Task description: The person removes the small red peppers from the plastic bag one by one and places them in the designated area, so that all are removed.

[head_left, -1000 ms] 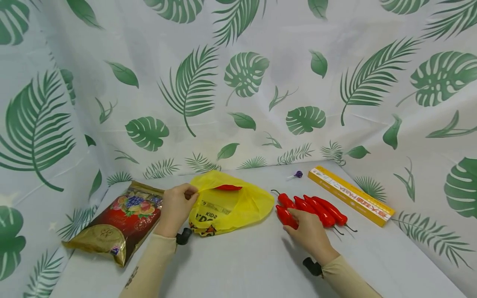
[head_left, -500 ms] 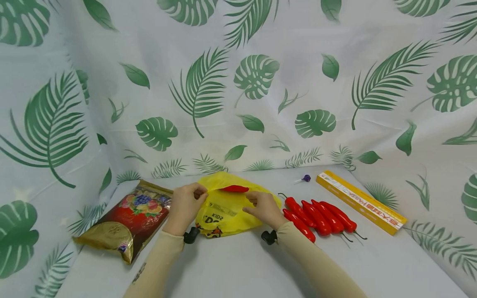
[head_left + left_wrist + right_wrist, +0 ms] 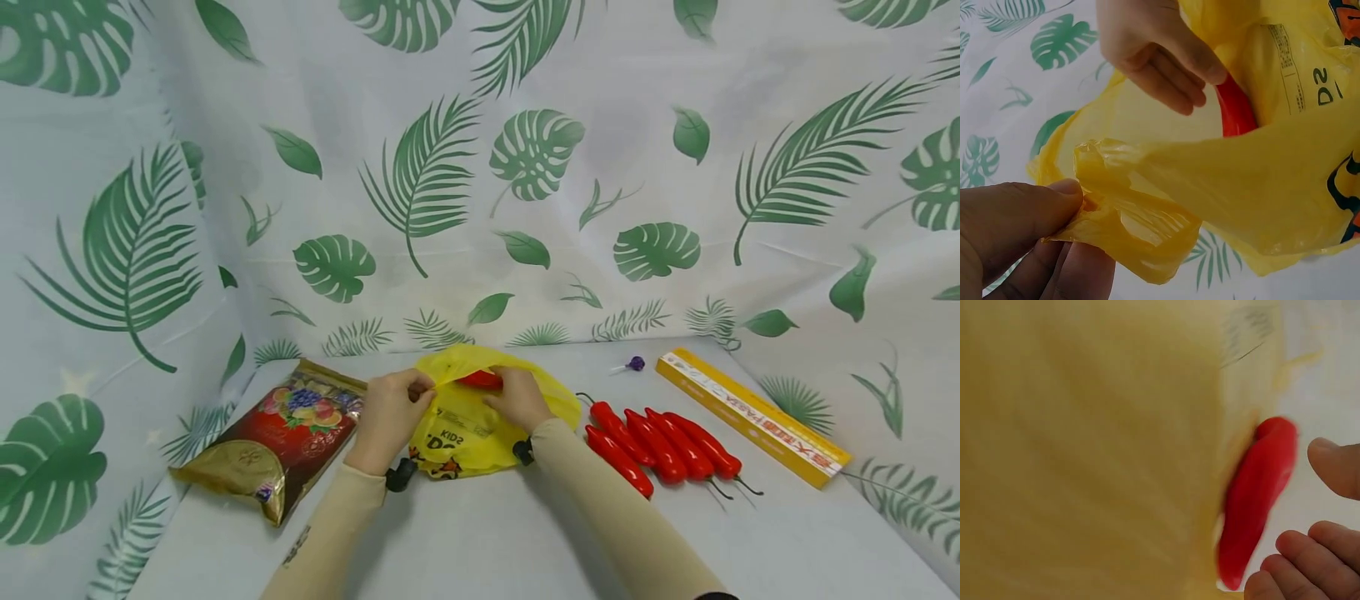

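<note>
A yellow plastic bag (image 3: 480, 437) with printed letters lies on the table, its mouth held up on the left. My left hand (image 3: 393, 417) pinches the rim between thumb and fingers; in the left wrist view the bunched film (image 3: 1125, 219) hangs from that grip. One red chili pepper (image 3: 482, 380) lies in the mouth of the bag, partly covered by the film. Reaching to the same opening is my right hand (image 3: 521, 400). In the right wrist view its thumb and fingers (image 3: 1300, 562) stand apart, beside the pepper (image 3: 1257, 500) rather than around it.
Several red chili peppers (image 3: 660, 446) lie in a row right of the bag. Behind them are a purple lollipop (image 3: 636, 364) and a long yellow pasta box (image 3: 750, 415). A red and gold snack packet (image 3: 281, 437) lies at the left. A leaf-print cloth (image 3: 450, 192) hangs behind.
My right hand has moved left from the row of peppers to the pepper in the bag's mouth. The left hand keeps its pinch on the rim. The head view has shifted slightly.
</note>
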The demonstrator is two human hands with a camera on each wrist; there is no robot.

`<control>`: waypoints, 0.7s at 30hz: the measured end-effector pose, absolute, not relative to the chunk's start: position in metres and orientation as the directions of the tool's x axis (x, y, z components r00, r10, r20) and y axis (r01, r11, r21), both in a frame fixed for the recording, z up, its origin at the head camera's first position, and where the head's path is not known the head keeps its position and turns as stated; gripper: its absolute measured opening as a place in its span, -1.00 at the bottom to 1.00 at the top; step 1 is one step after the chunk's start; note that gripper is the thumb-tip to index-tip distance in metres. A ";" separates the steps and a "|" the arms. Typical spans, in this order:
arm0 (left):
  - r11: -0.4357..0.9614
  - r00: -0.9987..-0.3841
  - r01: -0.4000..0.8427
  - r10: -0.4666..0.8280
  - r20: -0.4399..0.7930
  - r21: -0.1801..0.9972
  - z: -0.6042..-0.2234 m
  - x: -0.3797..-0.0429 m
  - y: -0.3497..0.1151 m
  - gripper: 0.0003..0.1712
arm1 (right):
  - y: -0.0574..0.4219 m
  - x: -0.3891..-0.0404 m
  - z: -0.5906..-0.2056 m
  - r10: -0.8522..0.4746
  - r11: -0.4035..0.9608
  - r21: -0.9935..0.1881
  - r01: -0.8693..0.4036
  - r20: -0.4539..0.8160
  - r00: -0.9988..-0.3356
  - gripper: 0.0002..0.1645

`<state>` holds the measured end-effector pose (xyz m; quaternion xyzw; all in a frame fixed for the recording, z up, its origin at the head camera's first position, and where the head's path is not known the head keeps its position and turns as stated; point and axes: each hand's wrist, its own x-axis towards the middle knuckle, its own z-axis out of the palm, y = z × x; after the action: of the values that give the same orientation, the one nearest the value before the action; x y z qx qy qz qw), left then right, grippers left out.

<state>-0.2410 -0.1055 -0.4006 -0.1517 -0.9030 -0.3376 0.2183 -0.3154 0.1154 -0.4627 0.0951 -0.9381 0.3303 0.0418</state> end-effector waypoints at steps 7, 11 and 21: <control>0.730 -0.852 0.433 0.142 0.503 0.528 -0.397 -0.241 -0.100 -0.94 | 0.113 -0.327 -0.470 -0.122 0.812 -0.561 -0.161 0.107 -0.987 -0.33; 0.736 -0.847 0.436 0.140 0.513 0.518 -0.397 -0.241 -0.097 -0.95 | 0.111 -0.329 -0.471 -0.111 0.826 -0.543 -0.152 0.109 -0.988 -0.35; 0.737 -0.850 0.429 0.134 0.509 0.522 -0.400 -0.242 -0.097 -0.92 | 0.101 -0.324 -0.469 -0.120 0.805 -0.582 -0.118 0.036 -0.992 -0.48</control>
<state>-0.2416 -0.0975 -0.3997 -0.1557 -0.9043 -0.3275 0.2251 -0.3242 0.1010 -0.4687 0.0627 -0.9499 0.3062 -0.0011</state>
